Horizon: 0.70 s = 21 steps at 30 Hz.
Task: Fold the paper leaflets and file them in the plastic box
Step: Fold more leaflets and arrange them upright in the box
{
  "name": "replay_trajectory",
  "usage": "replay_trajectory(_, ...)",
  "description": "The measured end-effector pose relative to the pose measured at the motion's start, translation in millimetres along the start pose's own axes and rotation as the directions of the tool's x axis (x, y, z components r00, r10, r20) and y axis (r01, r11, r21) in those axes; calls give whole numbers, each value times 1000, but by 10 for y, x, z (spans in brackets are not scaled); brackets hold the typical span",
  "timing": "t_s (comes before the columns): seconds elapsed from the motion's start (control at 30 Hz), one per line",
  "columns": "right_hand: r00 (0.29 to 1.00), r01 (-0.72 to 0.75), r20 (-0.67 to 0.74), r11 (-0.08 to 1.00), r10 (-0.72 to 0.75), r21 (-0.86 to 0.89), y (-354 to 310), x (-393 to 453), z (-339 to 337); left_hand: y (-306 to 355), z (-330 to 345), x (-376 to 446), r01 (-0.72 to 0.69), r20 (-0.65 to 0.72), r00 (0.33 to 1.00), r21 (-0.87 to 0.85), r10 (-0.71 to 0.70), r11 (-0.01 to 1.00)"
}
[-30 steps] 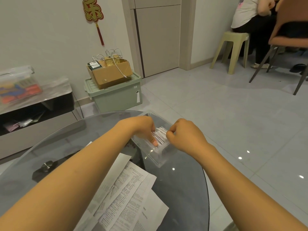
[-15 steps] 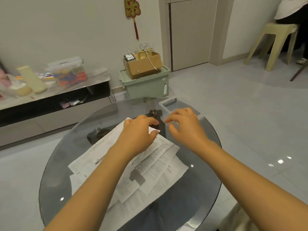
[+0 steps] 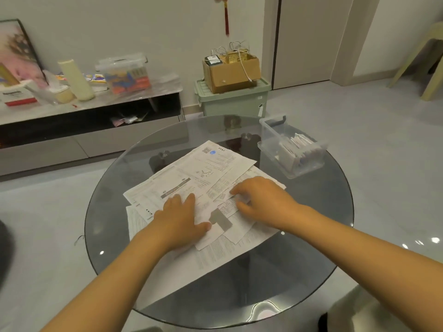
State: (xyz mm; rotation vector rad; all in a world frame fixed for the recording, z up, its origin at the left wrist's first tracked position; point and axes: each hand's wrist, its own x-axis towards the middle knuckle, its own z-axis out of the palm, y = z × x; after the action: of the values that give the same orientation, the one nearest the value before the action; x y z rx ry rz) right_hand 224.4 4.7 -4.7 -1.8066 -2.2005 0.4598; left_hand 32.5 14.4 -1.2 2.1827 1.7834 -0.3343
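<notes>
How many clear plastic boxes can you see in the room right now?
2. One plastic box sits at the far right of the glass table, holding folded leaflets. A lidded one stands on the low cabinet by the wall. Others may be hidden.

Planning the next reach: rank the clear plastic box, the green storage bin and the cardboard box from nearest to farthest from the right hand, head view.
1. Clear plastic box, on the table beyond the right hand.
2. Green storage bin, on the floor past the table.
3. Cardboard box, on top of the bin.

We see printed white leaflets (image 3: 211,178) lying flat, overlapping, mid-surface; at two o'clock the clear plastic box (image 3: 291,146) holds folded leaflets (image 3: 298,146) upright.
</notes>
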Motion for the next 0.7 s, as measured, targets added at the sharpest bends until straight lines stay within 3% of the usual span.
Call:
replay_trajectory(0.17, 999, 21, 41, 999, -19, -47, 25, -31, 48, -70, 10, -63, -100, -168, 981, -2, 98, 995)
replay_trajectory(0.4, 988, 146, 36, 989, -147, 28, 7, -90, 104, -103, 120, -157, -237, -177, 965, -282, 192, 930)
replay_trajectory(0.53, 960, 215, 180, 977, -213, 5, -9, -192, 87, -94, 197, -233, -366, -135, 931, -294, 340, 883)
replay_trajectory(0.7, 913, 252, 331, 968, -240, 7, 62, -276, -11, -121, 328, -316, -436, -113, 900, -230, 421, 870)
